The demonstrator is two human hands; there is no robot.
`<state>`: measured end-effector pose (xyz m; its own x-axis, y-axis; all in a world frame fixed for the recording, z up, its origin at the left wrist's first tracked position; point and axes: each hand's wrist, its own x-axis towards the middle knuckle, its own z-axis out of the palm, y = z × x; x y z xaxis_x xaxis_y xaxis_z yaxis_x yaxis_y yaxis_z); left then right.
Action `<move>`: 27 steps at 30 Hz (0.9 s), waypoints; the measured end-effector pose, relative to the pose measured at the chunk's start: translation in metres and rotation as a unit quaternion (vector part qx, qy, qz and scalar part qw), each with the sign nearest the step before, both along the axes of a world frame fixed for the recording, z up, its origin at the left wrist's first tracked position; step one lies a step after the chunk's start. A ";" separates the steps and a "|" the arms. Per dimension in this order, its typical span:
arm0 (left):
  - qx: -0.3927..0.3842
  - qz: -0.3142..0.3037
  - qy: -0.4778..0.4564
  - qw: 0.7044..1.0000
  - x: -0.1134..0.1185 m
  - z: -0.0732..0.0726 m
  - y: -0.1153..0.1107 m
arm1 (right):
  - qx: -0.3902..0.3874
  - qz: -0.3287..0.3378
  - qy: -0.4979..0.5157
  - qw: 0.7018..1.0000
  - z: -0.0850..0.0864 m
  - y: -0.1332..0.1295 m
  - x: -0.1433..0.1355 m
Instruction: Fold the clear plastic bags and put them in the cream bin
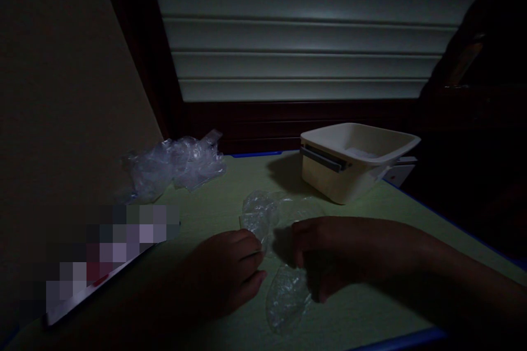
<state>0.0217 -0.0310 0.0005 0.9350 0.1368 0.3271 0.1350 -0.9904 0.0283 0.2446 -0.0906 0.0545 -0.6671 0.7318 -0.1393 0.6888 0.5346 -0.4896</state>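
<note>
Thin, crumpled clear plastic bags (288,299) lie on the pale green table (197,219) between my hands. My left hand (236,269) is palm down with its fingers curled, the tips against the edge of the nearer left piece of clear plastic (255,222). Its thumb is hidden. Over the plastic from the right reaches my right hand (325,244), bent at the wrist. Its thumb and fingers are apart, and the fingertips hang at or just above the film. Dim light hides whether they touch it.
A cream plastic bin (325,175) with a grey handle stands at the back right, something pale inside. A heap of crumpled clear plastic (181,162) sits at the back left. A blurred-out flat object (107,260) lies at left. Behind is a dark-framed slatted panel (304,38).
</note>
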 end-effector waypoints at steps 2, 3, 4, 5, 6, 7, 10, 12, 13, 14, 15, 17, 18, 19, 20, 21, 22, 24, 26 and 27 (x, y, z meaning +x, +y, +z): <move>-0.009 0.003 -0.003 1.000 0.000 0.000 0.000 | 0.000 0.014 -0.006 1.000 -0.004 0.001 -0.001; -0.013 0.004 0.000 1.000 0.000 0.000 0.000 | 0.002 0.024 -0.002 1.000 -0.005 0.001 -0.002; -0.017 0.005 0.004 1.000 0.000 0.000 0.000 | 0.004 0.032 0.003 0.999 -0.006 0.002 -0.003; -0.020 0.007 0.010 1.000 -0.001 0.001 0.000 | 0.007 0.036 0.007 0.999 -0.007 0.002 -0.003; -0.025 0.008 0.015 1.000 -0.001 0.001 0.000 | 0.008 0.038 0.008 0.999 -0.007 0.002 -0.004; -0.031 0.009 0.017 0.999 -0.001 0.002 0.000 | 0.009 0.036 0.007 0.999 -0.007 0.002 -0.004; -0.052 0.015 -0.008 0.998 -0.004 0.002 0.000 | 0.010 0.015 0.014 1.000 -0.005 0.001 -0.005; -0.066 0.012 -0.037 0.997 -0.005 0.003 -0.001 | 0.012 -0.007 0.029 0.999 -0.004 0.001 -0.007; -0.071 0.011 -0.051 0.996 -0.006 0.004 -0.001 | 0.012 -0.017 0.039 0.999 -0.003 0.001 -0.008; -0.077 0.009 -0.059 0.995 -0.007 0.004 -0.002 | 0.012 -0.023 0.050 0.998 -0.003 0.001 -0.010; -0.083 0.010 -0.061 0.995 -0.007 0.005 -0.002 | 0.012 -0.027 0.061 0.998 -0.004 0.000 -0.012; -0.089 0.016 -0.050 0.995 -0.006 0.005 -0.001 | 0.011 -0.024 0.076 0.997 -0.005 0.000 -0.015; -0.089 0.016 -0.049 0.995 -0.005 0.004 0.000 | 0.011 -0.021 0.078 0.997 -0.005 0.000 -0.015; -0.090 0.014 -0.048 0.995 -0.004 0.003 0.002 | 0.012 -0.019 0.074 0.997 -0.005 -0.001 -0.015; -0.094 0.012 -0.054 0.994 -0.003 0.002 0.003 | 0.012 -0.021 0.063 0.998 -0.004 -0.001 -0.014; -0.102 0.009 -0.065 0.993 -0.002 0.000 0.006 | 0.011 -0.026 0.046 0.999 -0.003 -0.002 -0.012; -0.114 0.007 -0.079 0.990 -0.001 -0.002 0.008 | 0.009 -0.034 0.025 0.999 -0.001 -0.002 -0.009; -0.146 0.014 -0.106 0.984 0.000 -0.004 0.012 | 0.004 -0.060 -0.021 0.998 0.002 -0.003 -0.001; -0.167 0.034 -0.128 0.977 0.000 -0.005 0.015 | -0.004 -0.086 -0.057 0.995 0.005 -0.001 0.008; -0.177 0.048 -0.131 0.974 0.000 -0.005 0.016 | -0.011 -0.092 -0.071 0.993 0.006 0.000 0.012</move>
